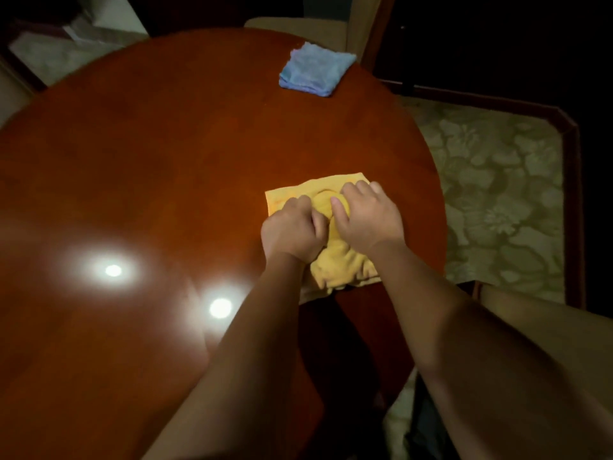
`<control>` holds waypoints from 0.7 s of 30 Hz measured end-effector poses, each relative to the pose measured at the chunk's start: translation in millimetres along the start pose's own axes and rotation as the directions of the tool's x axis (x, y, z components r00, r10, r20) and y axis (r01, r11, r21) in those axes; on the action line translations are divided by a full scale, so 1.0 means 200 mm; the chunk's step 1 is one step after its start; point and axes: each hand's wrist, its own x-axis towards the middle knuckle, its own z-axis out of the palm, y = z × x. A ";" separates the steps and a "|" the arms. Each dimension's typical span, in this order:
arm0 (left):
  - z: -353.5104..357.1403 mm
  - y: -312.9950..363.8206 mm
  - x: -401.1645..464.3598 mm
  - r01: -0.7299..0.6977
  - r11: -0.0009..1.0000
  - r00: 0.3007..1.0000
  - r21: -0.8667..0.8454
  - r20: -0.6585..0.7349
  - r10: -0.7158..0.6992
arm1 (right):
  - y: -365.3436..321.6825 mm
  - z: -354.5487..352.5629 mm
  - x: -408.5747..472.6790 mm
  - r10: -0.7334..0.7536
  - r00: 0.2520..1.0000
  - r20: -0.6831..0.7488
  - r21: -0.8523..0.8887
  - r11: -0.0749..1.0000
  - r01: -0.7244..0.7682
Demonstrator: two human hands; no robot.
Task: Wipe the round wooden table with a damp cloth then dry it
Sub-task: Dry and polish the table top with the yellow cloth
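Both your hands (292,227) (365,217) bunch the yellow cloth (341,263) on the surface (166,144) for wiping; blue cloth (315,69) waits far right.

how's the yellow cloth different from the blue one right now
The yellow cloth is bunched under both hands near the table's near-right edge; the blue cloth lies folded flat and untouched at the far edge. The yellow looks larger. Both rest on the table.

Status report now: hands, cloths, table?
Left hand, right hand grip yellow cloth. Blue cloth folded, far edge. Table unobstructed.
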 end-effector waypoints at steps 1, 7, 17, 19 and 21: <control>-0.01 0.01 -0.02 -0.015 1.000 1.000 0.019 -0.007 0.015 | 0.00 -0.01 -0.03 0.018 1.000 0.002 0.002 1.000 -0.018; -0.02 0.11 -0.31 -0.066 0.995 0.993 0.078 0.099 0.059 | 0.02 -0.09 -0.42 0.087 0.996 -0.026 0.043 0.995 -0.086; -0.03 0.28 -0.75 -0.116 0.993 0.982 0.029 0.152 0.110 | 0.08 -0.14 -0.95 0.161 0.982 -0.094 0.006 0.987 -0.162; -0.03 0.29 -0.74 -0.119 0.992 0.983 0.044 0.147 0.111 | 0.09 -0.13 -0.92 0.148 0.983 -0.105 0.018 0.989 -0.147; -0.01 0.27 -0.72 -0.144 0.989 0.982 0.041 0.129 0.138 | 0.11 -0.13 -0.89 0.123 0.985 -0.125 -0.002 0.992 -0.124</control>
